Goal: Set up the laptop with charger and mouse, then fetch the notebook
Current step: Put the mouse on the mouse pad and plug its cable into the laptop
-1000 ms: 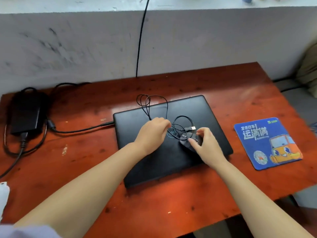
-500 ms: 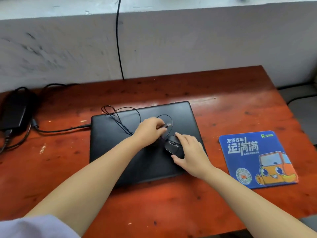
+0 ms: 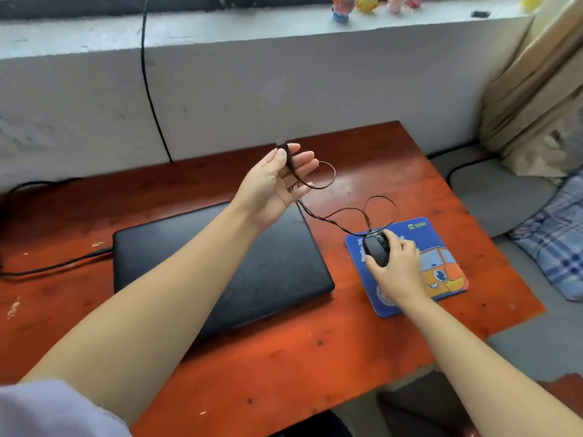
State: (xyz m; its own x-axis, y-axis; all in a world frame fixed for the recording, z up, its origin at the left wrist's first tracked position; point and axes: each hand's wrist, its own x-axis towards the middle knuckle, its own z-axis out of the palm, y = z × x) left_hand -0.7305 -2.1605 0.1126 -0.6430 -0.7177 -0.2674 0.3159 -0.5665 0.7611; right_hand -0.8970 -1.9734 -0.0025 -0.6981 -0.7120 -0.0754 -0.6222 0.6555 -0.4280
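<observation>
A red wooden desk (image 3: 284,357) stands against a grey wall. On it lies the closed black laptop (image 3: 277,266), a charger cable (image 3: 63,264) reaching its left edge. The right hand (image 3: 397,269) is curled over the black mouse (image 3: 376,247) on the blue mouse pad (image 3: 441,272). The left hand (image 3: 277,184), raised with palm half open, pinches the plug of the mouse cable (image 3: 347,212) between thumb and fingers. No notebook is visible.

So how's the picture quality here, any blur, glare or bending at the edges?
Head view: soft even daylight; a pale sheen on the table past the laptop; wide-angle bowing of the window ledge; the figurines are blurred; the mouse is fairly sharp.
</observation>
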